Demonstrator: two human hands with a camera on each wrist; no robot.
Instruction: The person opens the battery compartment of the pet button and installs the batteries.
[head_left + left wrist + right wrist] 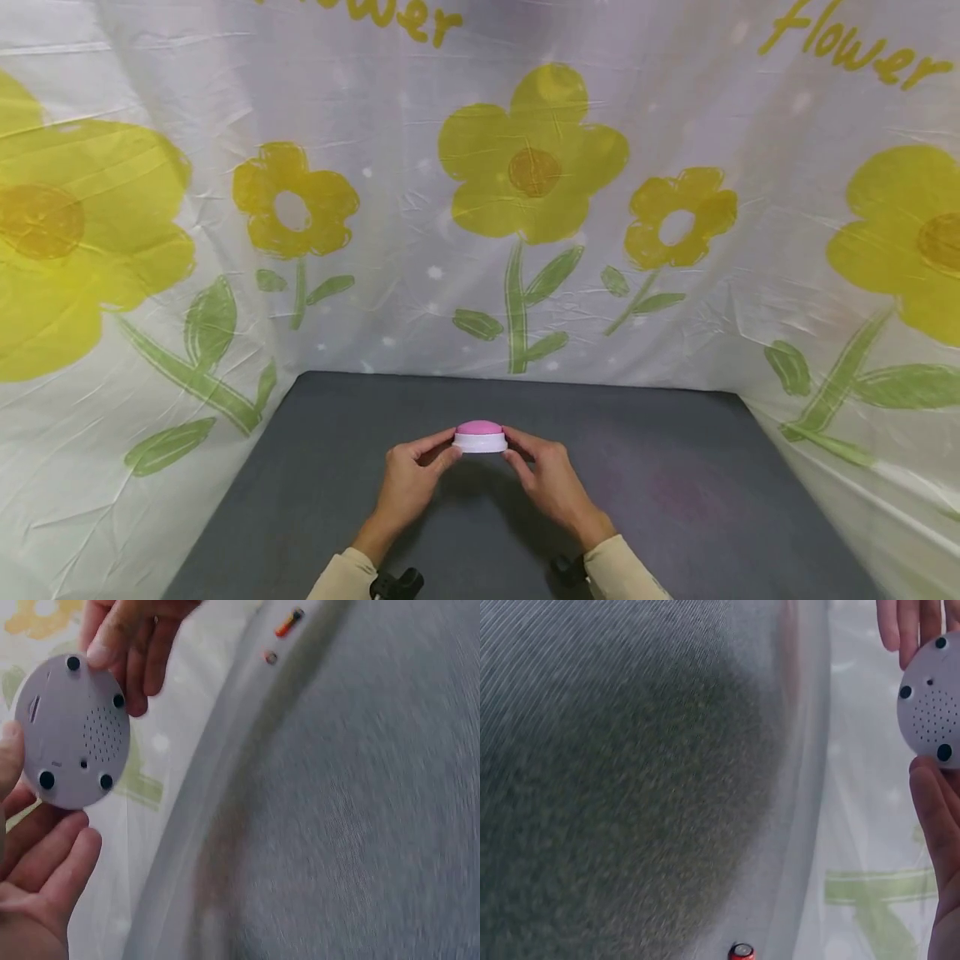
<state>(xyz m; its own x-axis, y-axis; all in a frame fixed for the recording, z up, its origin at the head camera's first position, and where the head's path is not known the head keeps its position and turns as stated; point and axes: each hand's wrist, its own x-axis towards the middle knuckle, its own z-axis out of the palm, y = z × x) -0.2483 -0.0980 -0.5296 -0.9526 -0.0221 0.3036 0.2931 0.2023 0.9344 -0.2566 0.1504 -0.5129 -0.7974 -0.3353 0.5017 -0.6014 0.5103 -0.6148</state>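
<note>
Both hands hold a round push-button buzzer (480,441) level above the table, its pink dome up and white base below. My left hand (407,483) pinches its left edge between thumb and fingers, and my right hand (552,483) pinches the right edge. From below, the left wrist view shows the buzzer's flat white underside (64,739) with several black round feet, a patch of speaker holes and a slotted cover. The right wrist view catches only part of that underside (928,712), cut off by the frame.
A dark grey table (645,533) lies below, with white flower-printed cloth (405,308) around its back and sides. Small red-orange battery-like cylinders lie near the table's edge: one (287,624) in the left wrist view, one (742,952) in the right.
</note>
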